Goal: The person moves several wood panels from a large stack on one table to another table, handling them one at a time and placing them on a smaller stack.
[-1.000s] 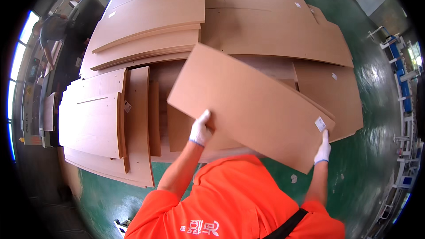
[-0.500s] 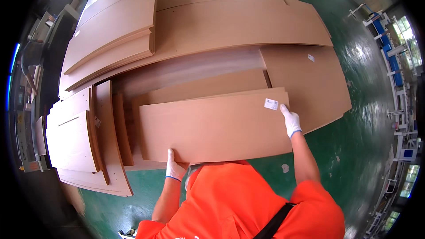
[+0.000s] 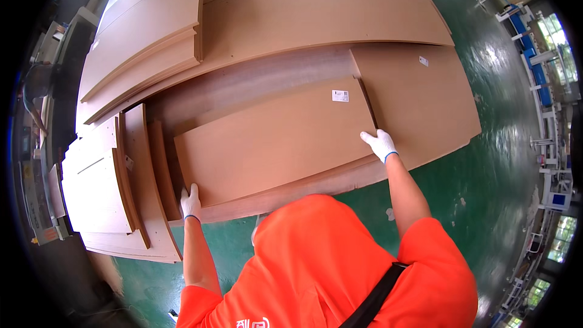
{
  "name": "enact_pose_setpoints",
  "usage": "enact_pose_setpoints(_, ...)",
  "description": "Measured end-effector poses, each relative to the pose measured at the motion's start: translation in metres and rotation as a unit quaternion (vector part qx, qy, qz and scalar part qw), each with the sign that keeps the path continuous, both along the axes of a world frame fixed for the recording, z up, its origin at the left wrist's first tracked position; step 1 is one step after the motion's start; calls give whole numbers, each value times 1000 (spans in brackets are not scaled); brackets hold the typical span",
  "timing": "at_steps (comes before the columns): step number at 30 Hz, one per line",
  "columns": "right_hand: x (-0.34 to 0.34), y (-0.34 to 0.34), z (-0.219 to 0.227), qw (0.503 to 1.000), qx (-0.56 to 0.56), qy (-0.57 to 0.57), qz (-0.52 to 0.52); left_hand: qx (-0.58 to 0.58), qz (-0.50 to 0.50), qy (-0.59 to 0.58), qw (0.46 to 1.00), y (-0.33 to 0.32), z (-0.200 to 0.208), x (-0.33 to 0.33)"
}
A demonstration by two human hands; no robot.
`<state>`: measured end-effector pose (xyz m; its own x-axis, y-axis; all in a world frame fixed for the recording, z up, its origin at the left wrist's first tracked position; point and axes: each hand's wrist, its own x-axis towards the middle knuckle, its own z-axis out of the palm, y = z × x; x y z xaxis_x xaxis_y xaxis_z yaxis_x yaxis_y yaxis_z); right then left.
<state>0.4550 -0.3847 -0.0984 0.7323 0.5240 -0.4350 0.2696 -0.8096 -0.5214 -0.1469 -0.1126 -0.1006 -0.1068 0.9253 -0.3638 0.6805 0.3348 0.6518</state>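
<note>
Squaring up of the brown board (image 3: 276,143) is judged to be in hand, over the wooden base (image 3: 276,73) between the narrow board (image 3: 164,170) at left and the large panel (image 3: 419,109) at right; even pressure from both ends seems called for. Its near corners are touched by the left hand (image 3: 190,203) and right hand (image 3: 381,144), though whether either is closed cannot be told. Its long axis is laid left to right, the labelled end angled farther away.

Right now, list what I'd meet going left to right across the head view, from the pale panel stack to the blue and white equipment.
Pale panel stack → left gloved hand → brown board → right gloved hand → large right-hand panel → green floor strip → blue and white equipment
</note>
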Motion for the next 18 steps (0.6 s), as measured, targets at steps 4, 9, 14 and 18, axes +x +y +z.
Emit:
enact_pose_setpoints(4,-10,-12,-4,1000,15,-20,-9,2,2,-50,999,2,-4,-1)
enact_pose_setpoints(9,-28,-25,0,999,6,-39,-7,-8,23,-82,996,0,3,-5)
enact_pose_setpoints(14,-21,-20,5,997,-59,-44,-12,-7,17,-41,999,8,5,3)
enact_pose_setpoints(18,-26,-24,2,991,80,59,-93,-54,-5,-83,995,19,1,-3)
